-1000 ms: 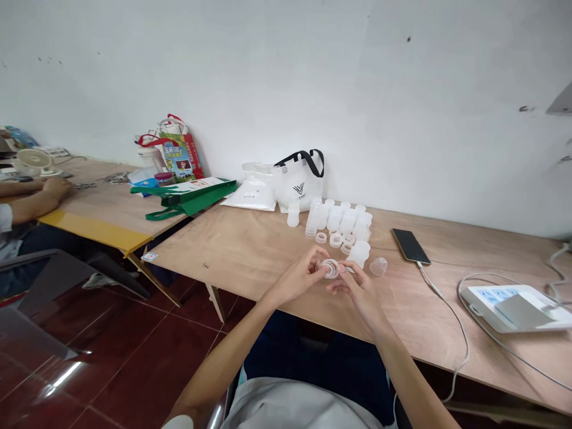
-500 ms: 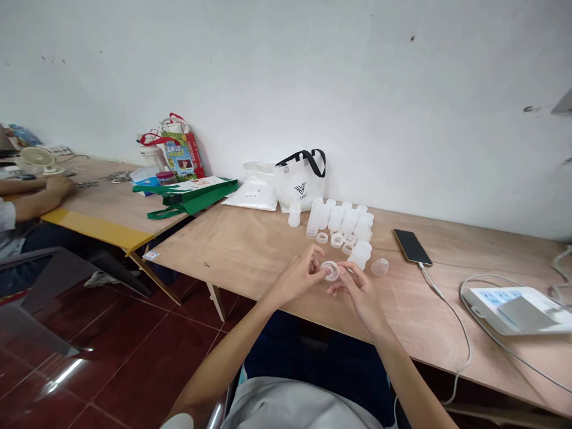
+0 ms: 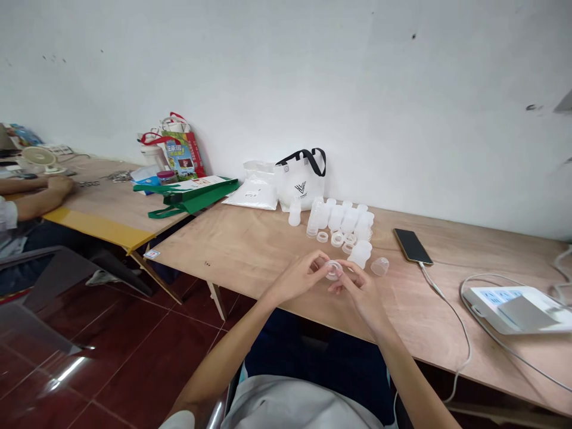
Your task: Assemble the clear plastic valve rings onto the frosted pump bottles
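Observation:
Between my two hands, over the table's front part, is a translucent plastic ring [image 3: 333,271]. My left hand [image 3: 308,273] pinches its left side with thumb and fingers. On the other side my right hand [image 3: 355,282] grips it with thumb and forefinger, the other fingers curled. Just beyond lies a white translucent bottle [image 3: 360,255], with a clear dome cap [image 3: 379,266] to its right. Several loose rings [image 3: 337,239] lie behind the hands, in front of a group of white translucent bottles [image 3: 349,220]. One more bottle [image 3: 294,213] stands apart on the left.
A white bag with black handles [image 3: 300,185] and a filled plastic bag [image 3: 254,192] lean at the wall. To the right are a phone [image 3: 412,246] on a cable and a white box [image 3: 521,310]. A green bag [image 3: 196,196] bridges toward the left table, where a person's arm [image 3: 42,199] rests.
The ring has tilted between my fingers, so its opening shows differently. My left fingers have closed nearer to it. Things on the table stay where they were.

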